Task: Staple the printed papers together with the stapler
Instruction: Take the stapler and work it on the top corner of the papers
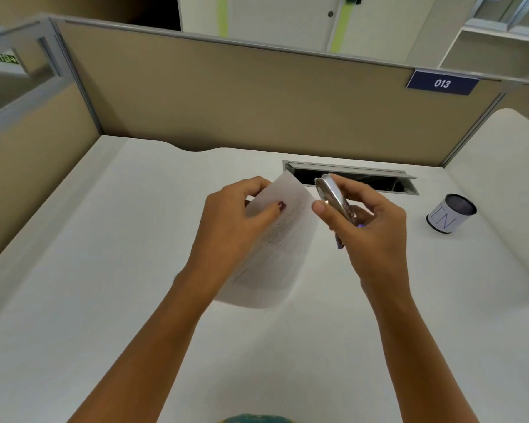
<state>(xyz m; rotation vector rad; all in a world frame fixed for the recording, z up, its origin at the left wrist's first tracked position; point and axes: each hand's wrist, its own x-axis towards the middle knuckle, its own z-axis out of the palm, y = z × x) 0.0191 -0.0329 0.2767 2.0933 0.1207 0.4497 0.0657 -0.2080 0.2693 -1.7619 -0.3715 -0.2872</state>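
Above the desk [104, 300], pinching the printed papers [283, 251] in the left grip [229, 227], clutching the stapler [333, 195] in the right grip [373, 236], just beside them.

White tabletop [104, 270], beige partition [226, 96] along back and left. Grey cable slot [379, 174] set into the tabletop near the back edge, lid open. White pot [449, 215] lettered "IN" stands right of it. Blue "013" plate [442, 83] on the partition top. White door [281, 16] behind.
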